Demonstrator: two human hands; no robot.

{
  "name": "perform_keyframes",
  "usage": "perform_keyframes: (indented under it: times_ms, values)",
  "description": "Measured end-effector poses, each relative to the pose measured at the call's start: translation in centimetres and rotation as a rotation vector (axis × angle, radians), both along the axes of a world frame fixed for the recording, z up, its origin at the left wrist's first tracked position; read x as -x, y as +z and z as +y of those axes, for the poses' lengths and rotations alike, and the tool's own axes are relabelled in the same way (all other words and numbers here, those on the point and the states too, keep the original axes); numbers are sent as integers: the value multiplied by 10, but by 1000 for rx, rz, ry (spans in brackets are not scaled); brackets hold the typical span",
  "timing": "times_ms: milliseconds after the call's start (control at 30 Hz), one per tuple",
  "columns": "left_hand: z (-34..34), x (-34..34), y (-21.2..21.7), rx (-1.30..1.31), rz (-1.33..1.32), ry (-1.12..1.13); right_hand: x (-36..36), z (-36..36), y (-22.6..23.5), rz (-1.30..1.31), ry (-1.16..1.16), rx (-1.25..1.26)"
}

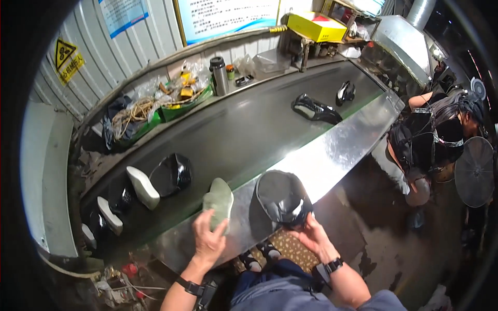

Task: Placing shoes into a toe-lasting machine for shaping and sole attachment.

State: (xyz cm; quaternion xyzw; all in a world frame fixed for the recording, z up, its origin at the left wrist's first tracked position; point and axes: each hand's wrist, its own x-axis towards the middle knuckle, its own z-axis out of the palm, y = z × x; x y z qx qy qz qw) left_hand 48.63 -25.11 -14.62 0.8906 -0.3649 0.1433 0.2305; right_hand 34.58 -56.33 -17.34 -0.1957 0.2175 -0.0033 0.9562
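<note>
My left hand [208, 241] is closed on the near end of a grey-green shoe sole [220, 194] with a pale rim, its far end tilted up at the belt's edge. To the right, a glossy black shoe upper [284, 194] with a dark grey inside sits over the shiny metal ledge [324, 155]. My right hand [314, 236] grips its near edge, thumb and fingers curled round it. Farther left on the dark conveyor belt [228, 124] lie another black upper [175, 173], a white sole [142, 187] and several more such pieces.
Two black shoes [314, 109] [346, 92] lie at the belt's far right. Behind the belt stand a steel flask [219, 78] and a green tray [189, 103] of clutter. A yellow box [316, 27] rests at the back. Another person [441, 124] bends at the right, near a round fan guard [474, 171].
</note>
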Motion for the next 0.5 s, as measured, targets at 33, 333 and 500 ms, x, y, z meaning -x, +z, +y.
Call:
perform_keyframes:
  times_ms: [33, 333, 500]
  values:
    - [-6, 16, -3, -31, -100, -92, -4, -2, -1, 12, 0, -37]
    - [-75, 88, 1, 183, 210, -116, -17, 7, 24, 77, 152, 269]
    - [-86, 54, 60, 971, 1333, -118, -19, 59, 119, -75, 422, 739]
